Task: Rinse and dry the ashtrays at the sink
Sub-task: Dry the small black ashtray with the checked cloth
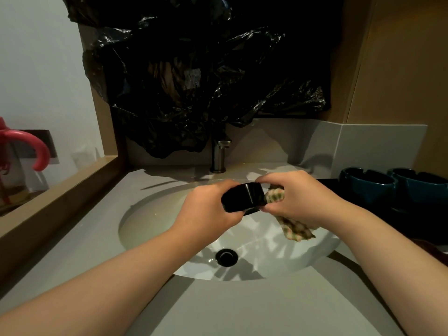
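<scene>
**Fig.** Drying stage, head view. The black ashtray (pixel 244 197) is held above the sink basin (pixel 150 214), tipped on its side, between both hands.

- **L hand (pixel 208 204):** grip wrapped round the ashtray's left end.
- **R hand (pixel 298 197):** grip clenched on a checked cloth (pixel 294 227), which is pressed vs. the ashtray's right end. The cloth's tail hangs below the palm, over the basin.
- **Tap (pixel 219 156):** no water stream visible (its top is partly hidden by the black plastic sheet (pixel 206 69) draped behind). The drain (pixel 226 257) lies below the hands.

**Progress, as judged:** the rinse of this piece looks done and the wipe is in hand, so approx. mid-task. Two teal ashtrays (pixel 368 185) sit side by side on a dark surface right of the basin, well apart from the hands. Whether they are already rinsed & dried or are waiting cannot be told.

**Left to do, at min.:** finish wiping the black piece incl. its hollow, set it down off the basin, e.g. on the worktop (pixel 218 306), then deal w/ any unwashed ones.
</scene>
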Motion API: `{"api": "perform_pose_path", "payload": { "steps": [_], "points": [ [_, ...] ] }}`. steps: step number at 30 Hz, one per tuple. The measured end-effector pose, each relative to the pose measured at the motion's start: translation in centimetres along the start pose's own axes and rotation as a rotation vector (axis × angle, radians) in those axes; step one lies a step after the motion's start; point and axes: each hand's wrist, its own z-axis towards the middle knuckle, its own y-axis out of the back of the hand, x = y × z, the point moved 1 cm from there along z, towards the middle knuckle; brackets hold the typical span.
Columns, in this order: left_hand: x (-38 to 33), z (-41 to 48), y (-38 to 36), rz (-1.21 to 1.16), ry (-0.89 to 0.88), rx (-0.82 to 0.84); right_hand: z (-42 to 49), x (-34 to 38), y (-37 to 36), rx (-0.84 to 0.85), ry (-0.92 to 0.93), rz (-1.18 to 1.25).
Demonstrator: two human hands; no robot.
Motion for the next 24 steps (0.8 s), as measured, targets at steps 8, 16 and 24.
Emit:
{"api": "perform_pose_path", "payload": {
  "steps": [8, 16, 24],
  "points": [
    [0.4, 0.1, -0.4, -0.071, 0.122, -0.006, -0.4, 1.1, 0.4, -0.466, 0.094, 0.374],
    [0.0, -0.1, 0.0, -0.366, 0.207, -0.127, 0.2, 1.0, -1.7, -0.418, 0.11, 0.494],
    [-0.5, -0.3, 0.2, -0.391, 0.207, -0.13, -0.3, 2.8, -2.1, -0.447, 0.288, 0.424]
  ]
}}
